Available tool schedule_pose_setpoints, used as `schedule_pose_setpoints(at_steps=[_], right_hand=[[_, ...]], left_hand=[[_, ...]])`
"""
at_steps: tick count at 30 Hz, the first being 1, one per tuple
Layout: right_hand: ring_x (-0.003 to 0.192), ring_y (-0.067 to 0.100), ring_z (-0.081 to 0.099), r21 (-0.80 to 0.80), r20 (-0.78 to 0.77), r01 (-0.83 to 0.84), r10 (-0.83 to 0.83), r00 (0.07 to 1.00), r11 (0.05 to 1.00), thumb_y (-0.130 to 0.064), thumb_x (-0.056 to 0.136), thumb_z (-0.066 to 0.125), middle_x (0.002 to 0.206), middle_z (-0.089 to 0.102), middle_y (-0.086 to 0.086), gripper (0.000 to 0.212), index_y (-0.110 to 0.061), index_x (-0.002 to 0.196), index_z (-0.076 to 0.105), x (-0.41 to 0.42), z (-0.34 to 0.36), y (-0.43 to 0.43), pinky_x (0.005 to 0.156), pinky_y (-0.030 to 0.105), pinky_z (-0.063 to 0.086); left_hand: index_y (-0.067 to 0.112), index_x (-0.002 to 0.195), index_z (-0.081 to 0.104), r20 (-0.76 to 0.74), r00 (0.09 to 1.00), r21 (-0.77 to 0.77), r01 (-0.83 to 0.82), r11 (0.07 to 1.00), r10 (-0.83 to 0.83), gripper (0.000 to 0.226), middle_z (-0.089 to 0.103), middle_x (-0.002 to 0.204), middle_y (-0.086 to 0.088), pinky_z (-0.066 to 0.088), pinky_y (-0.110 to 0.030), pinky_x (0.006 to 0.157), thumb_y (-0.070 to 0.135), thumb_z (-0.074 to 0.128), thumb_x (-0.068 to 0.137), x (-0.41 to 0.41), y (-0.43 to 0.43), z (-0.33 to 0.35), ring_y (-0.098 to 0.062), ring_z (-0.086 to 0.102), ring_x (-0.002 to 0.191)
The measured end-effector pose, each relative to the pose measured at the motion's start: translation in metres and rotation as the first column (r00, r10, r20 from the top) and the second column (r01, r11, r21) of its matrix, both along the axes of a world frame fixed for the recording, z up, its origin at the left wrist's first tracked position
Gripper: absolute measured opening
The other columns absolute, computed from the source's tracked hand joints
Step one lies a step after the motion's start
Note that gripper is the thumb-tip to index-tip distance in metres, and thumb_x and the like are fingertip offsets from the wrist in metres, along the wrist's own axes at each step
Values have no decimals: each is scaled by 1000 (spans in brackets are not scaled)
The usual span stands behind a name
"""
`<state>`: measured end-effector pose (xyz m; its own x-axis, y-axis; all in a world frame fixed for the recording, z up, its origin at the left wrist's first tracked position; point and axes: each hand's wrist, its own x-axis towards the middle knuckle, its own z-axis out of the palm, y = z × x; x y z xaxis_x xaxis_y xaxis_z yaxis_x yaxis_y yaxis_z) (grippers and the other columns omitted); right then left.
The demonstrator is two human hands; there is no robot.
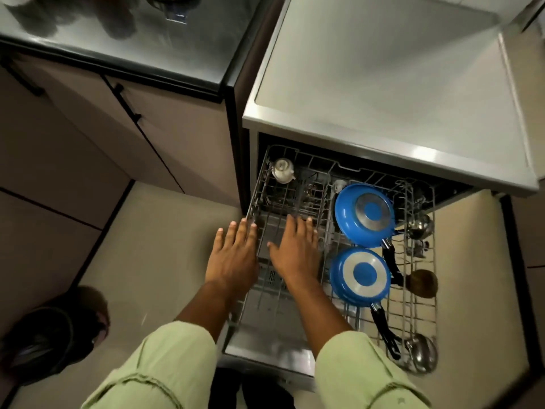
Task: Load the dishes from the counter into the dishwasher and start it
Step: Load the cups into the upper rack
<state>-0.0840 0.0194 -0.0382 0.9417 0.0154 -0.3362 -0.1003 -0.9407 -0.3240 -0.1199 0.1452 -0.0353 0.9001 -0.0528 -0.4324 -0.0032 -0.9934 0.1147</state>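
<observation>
the dishwasher rack (413, 314) is pulled out. both hands are released, fingers straight and spread, grasping nothing. the left hand (233, 255) is at the left rim of the rack and the right hand (295, 252) is over its left part. whether they touch the wires i cannot tell. on the right side the far blue pan (364, 215) and the near blue pan (359, 276) lie bottom up. a white teapot (283, 170) stands in the back left corner. the dark counter (118, 39) is at upper left.
</observation>
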Motion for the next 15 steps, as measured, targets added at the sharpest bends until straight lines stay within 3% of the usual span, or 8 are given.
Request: schedule_pose_setpoints(at_steps=[7, 15], right_hand=[[151, 26, -2, 51, 66, -105, 101, 993, 993, -43, 97, 52, 164, 10, 9, 77, -15, 156, 12, -45, 65, 10, 123, 41, 3], [151, 26, 2, 30, 228, -184, 173, 958, 982, -43, 96, 53, 163, 15, 10, 77, -13, 156, 16, -38, 117, 82, 123, 41, 5]], left_hand=[[16, 159, -1, -10, 999, 5, -49, 999, 49, 69, -4, 166, -8, 1, -48, 124, 38, 34, 104, -49, 31, 70, -28, -3, 153], [16, 159, 3, 169, 978, 20, -124, 992, 119, 71, -1, 167, -8, 4, -48, 123, 33, 42, 101, -45, 106, 119, -28, 0, 153]])
